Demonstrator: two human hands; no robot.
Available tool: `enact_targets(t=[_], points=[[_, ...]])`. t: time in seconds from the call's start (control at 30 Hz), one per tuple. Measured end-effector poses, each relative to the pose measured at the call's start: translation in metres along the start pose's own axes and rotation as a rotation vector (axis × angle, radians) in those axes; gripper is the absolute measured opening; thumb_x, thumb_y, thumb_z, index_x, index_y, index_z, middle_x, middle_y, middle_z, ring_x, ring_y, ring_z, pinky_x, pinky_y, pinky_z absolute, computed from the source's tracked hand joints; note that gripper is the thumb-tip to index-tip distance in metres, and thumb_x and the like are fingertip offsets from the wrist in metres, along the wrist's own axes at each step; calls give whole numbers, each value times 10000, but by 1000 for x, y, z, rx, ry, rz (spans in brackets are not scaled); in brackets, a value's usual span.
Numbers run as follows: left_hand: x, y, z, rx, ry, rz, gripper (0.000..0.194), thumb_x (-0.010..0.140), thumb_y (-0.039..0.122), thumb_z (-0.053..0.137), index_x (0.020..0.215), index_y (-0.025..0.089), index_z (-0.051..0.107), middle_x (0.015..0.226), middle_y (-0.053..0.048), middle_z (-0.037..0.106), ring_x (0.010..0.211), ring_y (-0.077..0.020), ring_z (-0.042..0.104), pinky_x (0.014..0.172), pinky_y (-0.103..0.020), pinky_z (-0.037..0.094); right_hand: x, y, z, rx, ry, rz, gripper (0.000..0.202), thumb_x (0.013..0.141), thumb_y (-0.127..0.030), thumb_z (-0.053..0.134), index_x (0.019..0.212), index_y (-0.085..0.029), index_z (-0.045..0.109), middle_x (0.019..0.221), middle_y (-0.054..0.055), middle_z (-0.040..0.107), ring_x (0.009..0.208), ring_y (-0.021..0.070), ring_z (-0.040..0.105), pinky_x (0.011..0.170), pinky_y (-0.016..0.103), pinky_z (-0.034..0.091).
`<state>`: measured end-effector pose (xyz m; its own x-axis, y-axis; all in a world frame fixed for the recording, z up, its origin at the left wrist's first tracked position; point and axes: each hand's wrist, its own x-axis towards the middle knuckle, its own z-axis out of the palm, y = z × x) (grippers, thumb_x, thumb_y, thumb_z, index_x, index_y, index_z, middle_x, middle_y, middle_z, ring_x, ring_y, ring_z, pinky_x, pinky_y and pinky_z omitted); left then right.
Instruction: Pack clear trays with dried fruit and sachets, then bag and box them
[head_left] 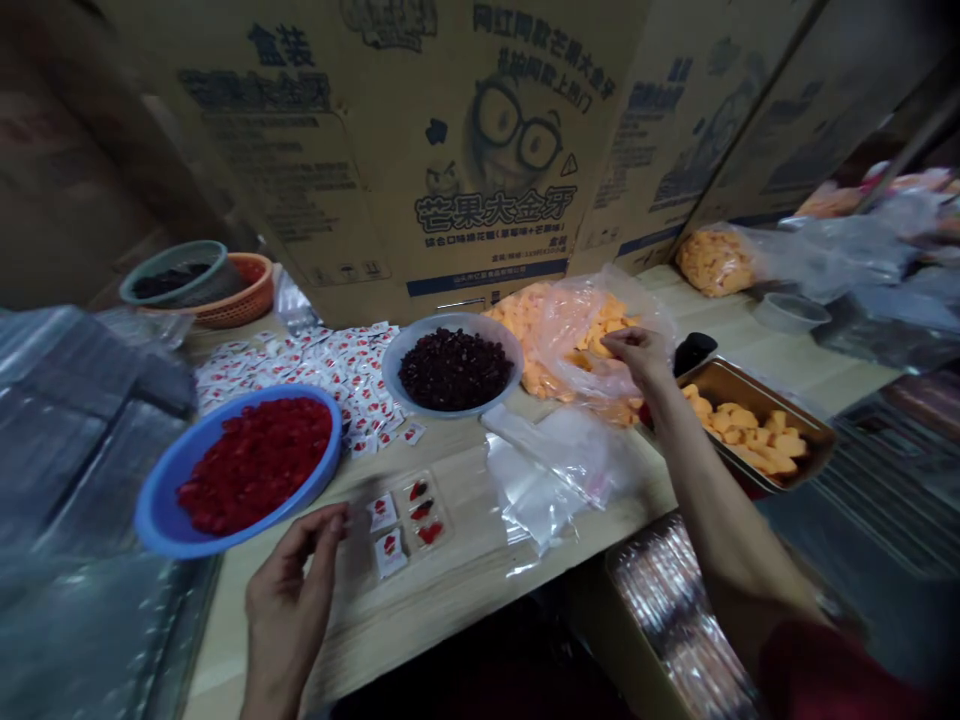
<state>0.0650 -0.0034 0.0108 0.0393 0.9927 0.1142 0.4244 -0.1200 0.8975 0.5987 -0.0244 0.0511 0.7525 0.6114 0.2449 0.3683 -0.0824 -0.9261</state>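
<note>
My left hand (295, 585) is at the left edge of a clear plastic tray (442, 530), thumb and forefinger pinched on that edge. Two small white printed packets (390, 552) and several red and dark gummy pieces (429, 532) lie in the tray. Over the mouth of a clear bag (559, 335) full of orange candies (517, 315), my right hand (637, 355) has its fingertips pressed together. Whatever they hold is too small to make out. A blue bowl of red gummies (259, 460) and a pale bowl of dark gummies (456, 368) stand nearby.
Loose white packets (300, 365) are heaped behind the bowls. Flat plastic bags (547, 460) lie mid-table. A brown tin (814, 445) of orange candies stands right. Stacked clear trays (67, 430) fill the left, baskets (244, 300) behind. Cardboard boxes (360, 170) wall the back.
</note>
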Motion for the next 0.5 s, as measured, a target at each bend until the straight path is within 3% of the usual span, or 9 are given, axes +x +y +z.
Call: enact_targets(t=[0.1,0.23,0.37,0.5], points=[[-14,24,9,-61,-83,37,319,868,465,638,1006,188,718,978,-51,753,872,-199,699,858,-315,544,-61,-24,44,215,-197,7,281,617,-373,836,731,-190,656,726,22,696,656,156,642,658,289,543],[-18,37,4,-160,-154,48,285,908,394,619,1085,185,697,1045,-64,735,930,-181,671,869,-286,516,-186,-58,147,450,-631,127,285,632,-393,854,766,-193,702,767,33,735,683,167,665,696,309,550],[-24,11,-32,-189,-179,-30,349,887,361,661,1190,190,651,1094,-72,711,939,-170,652,852,-276,510,-294,-89,232,569,-936,189,246,670,-397,819,735,-190,705,743,35,731,695,180,669,711,316,544],[-33,-22,-56,-240,-107,-133,308,849,314,684,1119,171,641,963,-49,692,794,-139,628,733,-248,504,-332,-93,272,545,-1041,170,228,688,-397,777,719,-183,705,736,40,726,690,187,667,699,310,537]])
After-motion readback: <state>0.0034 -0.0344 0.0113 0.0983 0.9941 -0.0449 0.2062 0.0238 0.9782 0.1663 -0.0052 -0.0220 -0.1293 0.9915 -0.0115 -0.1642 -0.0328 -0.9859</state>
